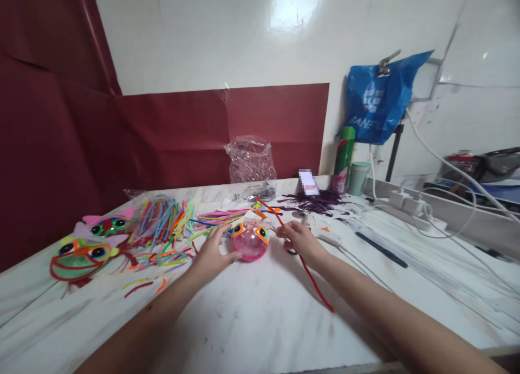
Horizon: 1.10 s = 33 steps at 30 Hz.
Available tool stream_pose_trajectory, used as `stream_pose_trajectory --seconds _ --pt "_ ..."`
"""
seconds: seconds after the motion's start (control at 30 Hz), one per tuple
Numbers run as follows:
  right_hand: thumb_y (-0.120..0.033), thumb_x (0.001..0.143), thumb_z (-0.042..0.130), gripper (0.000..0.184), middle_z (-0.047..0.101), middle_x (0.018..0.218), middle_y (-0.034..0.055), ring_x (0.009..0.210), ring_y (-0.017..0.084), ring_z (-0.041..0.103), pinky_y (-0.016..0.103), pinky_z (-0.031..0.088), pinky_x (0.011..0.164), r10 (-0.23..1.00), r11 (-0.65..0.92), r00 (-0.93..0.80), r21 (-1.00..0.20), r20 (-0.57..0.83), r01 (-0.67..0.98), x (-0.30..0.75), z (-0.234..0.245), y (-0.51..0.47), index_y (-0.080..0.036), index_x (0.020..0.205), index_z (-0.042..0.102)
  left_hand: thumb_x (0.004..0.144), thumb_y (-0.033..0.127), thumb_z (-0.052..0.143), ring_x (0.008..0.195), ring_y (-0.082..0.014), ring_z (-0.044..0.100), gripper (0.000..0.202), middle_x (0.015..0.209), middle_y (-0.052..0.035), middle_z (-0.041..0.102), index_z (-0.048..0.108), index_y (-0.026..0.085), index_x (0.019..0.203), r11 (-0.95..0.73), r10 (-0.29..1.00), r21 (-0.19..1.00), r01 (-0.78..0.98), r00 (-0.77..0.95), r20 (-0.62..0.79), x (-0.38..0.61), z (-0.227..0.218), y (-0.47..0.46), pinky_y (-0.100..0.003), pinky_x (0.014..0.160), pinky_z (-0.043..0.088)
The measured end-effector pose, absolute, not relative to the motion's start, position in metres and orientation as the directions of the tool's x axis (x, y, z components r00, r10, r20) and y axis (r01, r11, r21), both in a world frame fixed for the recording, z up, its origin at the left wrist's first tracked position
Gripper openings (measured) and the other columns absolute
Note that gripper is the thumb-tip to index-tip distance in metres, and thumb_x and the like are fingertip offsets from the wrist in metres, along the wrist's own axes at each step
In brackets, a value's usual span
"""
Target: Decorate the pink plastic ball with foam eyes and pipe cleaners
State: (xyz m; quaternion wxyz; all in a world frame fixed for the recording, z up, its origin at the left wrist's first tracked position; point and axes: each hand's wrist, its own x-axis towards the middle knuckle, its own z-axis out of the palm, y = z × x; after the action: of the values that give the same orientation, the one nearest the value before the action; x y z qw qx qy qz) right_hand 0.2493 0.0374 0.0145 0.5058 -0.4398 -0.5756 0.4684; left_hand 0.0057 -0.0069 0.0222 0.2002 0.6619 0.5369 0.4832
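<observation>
A round pink, see-through craft piece point(248, 245) with orange-rimmed googly eyes rests on the white marbled table, between my hands. My left hand point(214, 250) is beside its left edge, fingers apart and curved round it; whether the fingertips touch it I cannot tell. To the right of the piece, my right hand point(299, 238) pinches a long red pipe cleaner point(314, 283). One end of the pipe cleaner points up and away past the fingers, and the other hangs toward the table's front. Under the right hand, a dark loop is partly hidden.
Finished-looking face crafts point(79, 260) lie at the left beside a pile of coloured pipe cleaners point(162, 225). Purple strands point(317, 201) lie at the back. A glue gun point(328, 240), a black pen-like stick point(381, 249) and a power strip point(418, 208) are at the right.
</observation>
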Motion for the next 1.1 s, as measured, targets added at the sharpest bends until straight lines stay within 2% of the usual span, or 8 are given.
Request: stream_pose_trajectory --seconds 0.1,0.17,0.37,0.5,0.6,0.77,0.93,1.1 --pt "-0.027 0.088 0.049 0.019 0.068 0.081 0.0085 0.074 0.018 0.067 0.025 0.053 0.050 0.989 0.074 -0.118 -0.993 0.085 -0.091 0.229 0.013 0.046 -0.021 0.070 0.048 0.045 0.017 0.086 0.123 -0.0339 0.048 0.096 0.142 -0.0141 0.043 0.045 0.025 0.131 -0.245 0.963 0.943 0.225 -0.055 0.263 0.019 0.015 0.009 -0.040 0.092 0.047" --pt "-0.024 0.089 0.047 0.019 0.068 0.079 0.0078 0.073 0.017 0.067 0.024 0.053 0.051 0.987 0.049 -0.142 -0.984 0.074 -0.170 0.217 0.016 0.046 -0.021 0.071 0.048 0.047 0.017 0.087 0.120 -0.0332 0.052 0.102 0.139 -0.0154 0.047 0.037 0.026 0.136 -0.132 0.991 0.991 0.008 -0.028 0.132 0.021 0.009 0.015 -0.042 0.090 0.049" --pt "-0.032 0.085 0.054 0.018 0.068 0.084 0.0056 0.070 0.015 0.066 0.021 0.047 0.046 0.973 0.048 -0.197 -0.938 0.122 -0.344 0.208 0.031 0.041 -0.020 0.073 0.049 0.079 0.045 0.064 0.120 -0.0315 0.054 0.056 0.133 -0.0116 0.056 0.049 0.025 0.129 0.022 0.969 0.927 -0.374 0.236 0.072 0.005 0.002 0.010 -0.049 0.091 0.049" --pt "-0.044 0.078 0.061 0.027 0.065 0.080 0.0022 0.056 0.009 0.056 0.015 0.026 0.035 0.973 0.060 -0.188 -0.930 0.136 -0.361 0.212 0.033 0.036 -0.020 0.074 0.050 0.080 0.044 0.063 0.126 -0.0314 0.048 0.050 0.133 -0.0104 0.057 0.055 0.023 0.125 0.044 0.961 0.901 -0.431 0.264 0.079 0.004 0.002 0.007 -0.049 0.096 0.045" --pt "-0.049 0.072 0.068 0.034 0.061 0.070 -0.0007 0.050 0.007 0.046 0.016 0.019 0.036 0.971 0.056 -0.202 -0.949 0.124 -0.311 0.212 0.031 0.029 -0.019 0.072 0.052 0.080 0.041 0.064 0.125 -0.0312 0.049 0.056 0.133 -0.0102 0.057 0.050 0.025 0.131 0.025 0.959 0.892 -0.452 0.263 0.107 0.009 -0.002 0.008 -0.049 0.098 0.043" --pt "-0.049 0.065 0.073 0.038 0.048 0.053 -0.0078 0.043 0.005 0.031 0.019 0.019 0.040 0.969 0.072 -0.219 -0.975 0.119 -0.211 0.207 0.027 0.021 -0.020 0.066 0.049 0.078 0.031 0.068 0.123 -0.0289 0.052 0.067 0.136 -0.0082 0.056 0.040 0.030 0.139 -0.011 0.958 0.891 -0.454 0.252 0.140 0.015 -0.005 0.005 -0.047 0.103 0.039" --pt "-0.041 0.054 0.079 0.039 0.050 0.059 -0.0068 0.055 0.008 0.041 0.021 0.032 0.050 0.960 0.176 -0.189 -0.970 0.207 -0.167 0.206 0.020 0.023 -0.020 0.064 0.047 0.071 0.031 0.075 0.122 -0.0293 0.053 0.073 0.136 -0.0103 0.055 0.043 0.028 0.137 -0.070 0.961 0.907 -0.416 0.217 0.174 0.019 -0.001 -0.001 -0.043 0.101 0.042" --pt "-0.049 0.058 0.075 0.040 0.049 0.056 -0.0064 0.048 0.008 0.035 0.020 0.025 0.042 0.951 0.184 -0.231 -0.977 0.204 -0.106 0.210 0.022 0.025 -0.021 0.066 0.048 0.065 0.030 0.077 0.118 -0.0281 0.055 0.075 0.134 -0.0100 0.057 0.045 0.027 0.133 -0.126 0.973 0.927 -0.353 0.138 0.184 0.022 0.006 -0.005 -0.038 0.093 0.047"
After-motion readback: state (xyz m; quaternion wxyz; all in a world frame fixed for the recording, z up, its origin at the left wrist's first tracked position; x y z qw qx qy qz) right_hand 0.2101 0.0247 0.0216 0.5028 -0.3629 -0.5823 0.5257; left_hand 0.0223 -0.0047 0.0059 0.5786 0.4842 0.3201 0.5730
